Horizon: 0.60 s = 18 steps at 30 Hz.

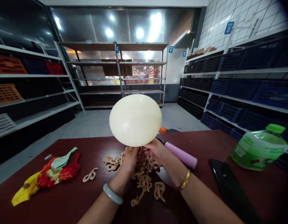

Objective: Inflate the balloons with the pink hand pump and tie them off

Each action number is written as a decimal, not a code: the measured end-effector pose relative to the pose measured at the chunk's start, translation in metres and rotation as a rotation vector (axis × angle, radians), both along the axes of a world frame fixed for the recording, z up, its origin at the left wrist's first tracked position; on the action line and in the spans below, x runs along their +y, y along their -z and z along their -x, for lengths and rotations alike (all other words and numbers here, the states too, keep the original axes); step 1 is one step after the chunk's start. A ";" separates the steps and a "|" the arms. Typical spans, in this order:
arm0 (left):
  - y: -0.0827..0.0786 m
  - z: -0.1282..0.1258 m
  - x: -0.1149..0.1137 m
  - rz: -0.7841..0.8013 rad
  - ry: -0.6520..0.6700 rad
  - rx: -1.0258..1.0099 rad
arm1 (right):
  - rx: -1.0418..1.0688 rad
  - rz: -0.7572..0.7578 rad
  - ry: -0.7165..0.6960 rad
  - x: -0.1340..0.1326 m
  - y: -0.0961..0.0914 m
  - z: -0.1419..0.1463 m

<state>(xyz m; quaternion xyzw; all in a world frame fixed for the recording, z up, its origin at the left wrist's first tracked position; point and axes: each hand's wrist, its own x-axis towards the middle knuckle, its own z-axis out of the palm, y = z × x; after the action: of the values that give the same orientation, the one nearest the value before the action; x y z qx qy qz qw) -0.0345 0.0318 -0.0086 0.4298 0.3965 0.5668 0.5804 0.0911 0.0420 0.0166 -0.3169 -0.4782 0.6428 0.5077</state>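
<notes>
As I judge from afar, above the dark red table [64, 202] the inflated cream balloon [136, 120] could deflate or fly off if the left hand [131, 156] and right hand [156, 150], both pinching its base, loosen; escaping air may disturb the curly tan pieces [144, 179].

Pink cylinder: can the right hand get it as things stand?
Likely yes: the pink cylinder lies beside the right hand, nothing visibly blocking it, though that hand is at the pale balloon.
</notes>
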 end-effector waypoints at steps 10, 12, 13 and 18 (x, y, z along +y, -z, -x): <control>-0.011 -0.001 -0.003 0.089 0.115 0.013 | 0.175 0.154 0.044 0.018 0.019 0.011; -0.009 0.001 0.001 0.114 0.065 -0.001 | 0.218 0.192 0.126 0.031 0.022 0.014; -0.009 0.003 0.003 0.116 0.025 -0.008 | 0.230 0.209 0.173 0.040 0.023 0.015; -0.006 0.012 0.013 0.095 -0.083 -0.011 | 0.227 0.210 0.321 0.101 0.016 0.016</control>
<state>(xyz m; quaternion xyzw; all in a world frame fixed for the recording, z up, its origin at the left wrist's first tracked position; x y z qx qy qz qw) -0.0470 0.0445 -0.0026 0.3818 0.4371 0.5734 0.5782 0.0746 0.1430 0.0010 -0.3656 -0.2918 0.6315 0.6184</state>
